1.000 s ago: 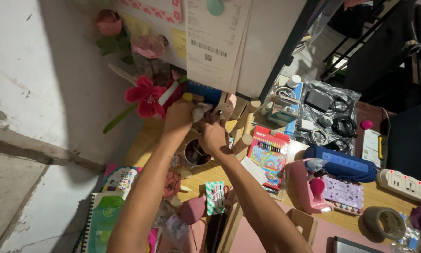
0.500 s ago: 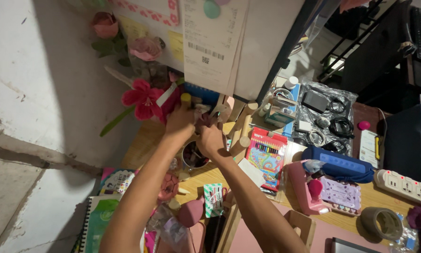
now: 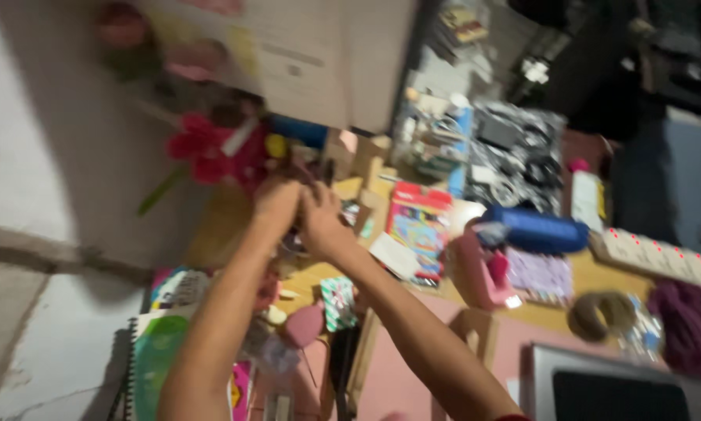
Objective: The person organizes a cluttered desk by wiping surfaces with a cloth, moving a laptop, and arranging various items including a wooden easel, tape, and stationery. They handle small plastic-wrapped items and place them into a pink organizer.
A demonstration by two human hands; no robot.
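From my head camera everything is smeared with motion now, where half a second ago it was sharp, and the whole desk has slid left and down in view. My left hand [image 3: 276,204] and my right hand [image 3: 322,226] are pressed together above the far left part of the wooden desk [image 3: 343,277], closer to each other than before, when the left one reached up toward the red flower [image 3: 198,146] and the right hovered over the dark cup. Both hands look curled, fingers drawn in, but the blur keeps me from telling whether either is closed on anything or what it would be. The cup I saw under my right hand earlier is hidden behind my hands now. The red flower sits just left of and beyond my left hand, against the wall. To the right of my hands lies the coloured pencil box [image 3: 417,226], and farther right the blue cylinder case [image 3: 536,230] beside the pink holder [image 3: 481,269]. Near the right edge the white power strip [image 3: 662,257] shows small red lights. A green spiral notebook [image 3: 154,362] lies at the near left corner, under my left forearm.
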